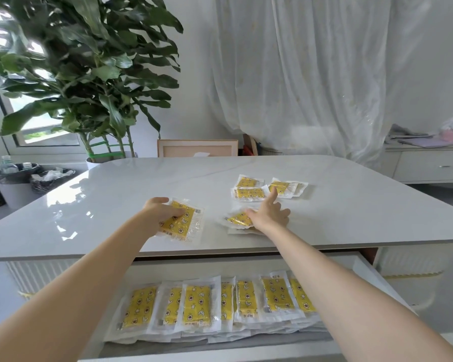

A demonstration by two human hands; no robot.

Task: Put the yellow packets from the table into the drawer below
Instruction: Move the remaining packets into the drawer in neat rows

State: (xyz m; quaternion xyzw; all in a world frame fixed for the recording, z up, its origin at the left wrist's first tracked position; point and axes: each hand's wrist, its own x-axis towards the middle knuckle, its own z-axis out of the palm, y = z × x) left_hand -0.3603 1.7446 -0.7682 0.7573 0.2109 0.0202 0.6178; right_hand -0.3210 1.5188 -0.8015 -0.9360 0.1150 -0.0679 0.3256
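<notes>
While the left hand [162,211] grips a packet [187,226] pointing roughly away, the right hand [268,218] lies open.

Bare tabletop [110,194] lies open from 9 to 12 o'clock, while loose yellow packets [249,192] crowd it from the centre out to 1 o'clock. Below at 6 o'clock, a packed row of packets [196,304] fills the open drawer [194,267] side to side, leaving only a narrow strip along its near edge.
</notes>
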